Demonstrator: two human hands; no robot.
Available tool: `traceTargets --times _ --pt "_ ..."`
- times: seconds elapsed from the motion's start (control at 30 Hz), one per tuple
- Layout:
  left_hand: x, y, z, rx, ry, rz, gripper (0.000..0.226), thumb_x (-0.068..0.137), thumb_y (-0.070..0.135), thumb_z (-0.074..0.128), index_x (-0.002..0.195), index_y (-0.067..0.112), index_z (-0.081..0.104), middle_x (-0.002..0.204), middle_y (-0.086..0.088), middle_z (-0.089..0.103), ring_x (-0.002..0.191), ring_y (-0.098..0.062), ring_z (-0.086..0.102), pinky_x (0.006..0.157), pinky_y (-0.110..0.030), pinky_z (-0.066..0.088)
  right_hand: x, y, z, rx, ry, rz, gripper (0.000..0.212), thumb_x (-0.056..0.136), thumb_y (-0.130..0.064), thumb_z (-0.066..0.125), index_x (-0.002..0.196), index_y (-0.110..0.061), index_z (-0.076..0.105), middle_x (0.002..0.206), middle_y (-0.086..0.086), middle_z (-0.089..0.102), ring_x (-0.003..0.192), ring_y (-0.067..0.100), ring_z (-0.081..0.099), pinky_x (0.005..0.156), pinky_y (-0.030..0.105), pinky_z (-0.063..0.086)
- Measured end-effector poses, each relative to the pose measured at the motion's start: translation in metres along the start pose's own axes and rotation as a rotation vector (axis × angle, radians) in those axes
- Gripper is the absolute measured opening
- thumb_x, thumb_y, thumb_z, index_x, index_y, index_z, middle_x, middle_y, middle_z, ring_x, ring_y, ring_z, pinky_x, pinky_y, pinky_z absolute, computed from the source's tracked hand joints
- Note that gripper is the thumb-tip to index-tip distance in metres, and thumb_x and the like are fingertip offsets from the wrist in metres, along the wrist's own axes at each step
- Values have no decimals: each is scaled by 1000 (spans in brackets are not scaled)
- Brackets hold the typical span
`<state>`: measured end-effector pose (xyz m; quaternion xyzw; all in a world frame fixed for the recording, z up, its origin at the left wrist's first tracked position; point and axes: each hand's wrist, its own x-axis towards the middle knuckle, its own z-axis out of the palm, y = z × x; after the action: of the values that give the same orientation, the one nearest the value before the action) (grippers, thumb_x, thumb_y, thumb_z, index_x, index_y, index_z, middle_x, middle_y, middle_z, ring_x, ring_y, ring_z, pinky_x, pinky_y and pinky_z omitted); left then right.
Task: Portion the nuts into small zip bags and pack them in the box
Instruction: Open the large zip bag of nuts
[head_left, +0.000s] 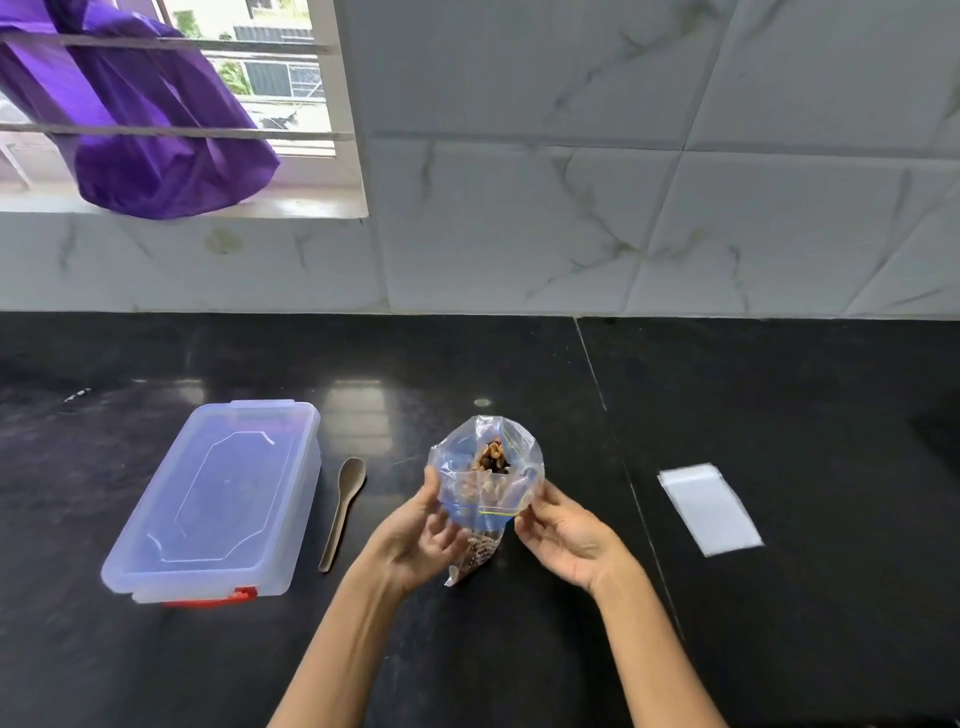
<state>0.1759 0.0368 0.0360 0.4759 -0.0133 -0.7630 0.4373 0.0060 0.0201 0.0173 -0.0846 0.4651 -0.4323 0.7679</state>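
Observation:
A clear zip bag of mixed nuts (485, 467) is held above the black counter (779, 623), its mouth spread wide open toward me. My left hand (423, 535) grips the bag's left rim and side. The right end of the zip strip is pinched by my right hand (569, 535). Brown nuts show inside the bag. A translucent plastic box (218, 499) with its lid on and a red clasp lies to the left. To the right, a stack of small empty zip bags (709, 509) lies flat on the counter.
A brown spoon (343, 509) lies between the box and the bag. A marble-tiled wall (623, 208) rises behind the counter. A purple cloth (135, 119) hangs on the window bars at the upper left.

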Motion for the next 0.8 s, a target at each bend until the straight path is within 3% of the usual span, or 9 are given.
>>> traceTargets --times 0.07,0.13,0.27,0.37,0.5,0.57,0.63,0.7,0.8 --pt "-5 3 2 110 90 75 32 85 41 64 89 10 63 85 -6 64 80 -18 60 64 -29 54 -7 -2 -1 -270 107 -93 12 97 -13 50 102 -7 59 74 4 62 60 12 58 46 20 51" --pt "-11 8 4 218 82 112 26 82 33 68 88 8 65 83 -7 67 79 -19 62 72 -30 52 -15 -8 -1 -529 178 -120 29 94 -32 55 96 -4 63 79 5 62 61 12 60 45 20 49" --pt "-18 13 7 401 74 111 7 83 9 67 85 2 67 74 -11 70 70 -20 66 60 -28 58 -33 -18 10 -765 191 -65 51 83 -55 60 90 -6 68 82 8 68 63 14 65 48 22 51" --pt "-16 11 8 333 65 155 10 87 -4 58 79 -1 64 78 -15 67 76 -24 64 55 -26 59 -31 -19 17 -697 177 -87 33 87 -36 67 85 -3 68 75 8 68 58 13 65 49 22 53" --pt "-8 0 3 31 -85 120 20 87 -12 50 83 -1 65 81 -14 67 77 -24 68 59 -29 60 -19 -13 14 -222 27 -72 15 93 -3 53 86 -1 65 73 11 70 62 16 69 56 26 58" --pt "-4 -8 -3 -184 -200 110 24 60 -20 72 75 -2 73 79 -16 71 69 -24 72 55 -32 59 -15 -6 5 13 -67 -21 29 94 3 46 81 -7 70 74 9 71 66 16 69 63 30 59" --pt "2 -16 -10 -298 -278 124 55 22 -16 89 74 -2 75 83 -17 72 71 -24 73 55 -33 59 -9 5 -4 106 -124 20 38 88 4 47 69 -16 73 71 5 69 67 15 64 68 31 52" --pt "4 -21 -14 -314 -303 76 45 40 -17 84 82 -6 72 87 -17 70 72 -24 72 57 -35 60 -2 15 -12 103 -112 59 31 85 4 49 73 -18 66 66 2 66 66 13 55 66 28 42" --pt "5 -20 -16 -162 -177 1 37 77 -15 41 102 0 64 93 -14 69 80 -24 70 72 -39 59 3 15 -23 -108 -26 44 29 96 5 40 87 -16 59 68 0 63 67 12 49 62 26 39"
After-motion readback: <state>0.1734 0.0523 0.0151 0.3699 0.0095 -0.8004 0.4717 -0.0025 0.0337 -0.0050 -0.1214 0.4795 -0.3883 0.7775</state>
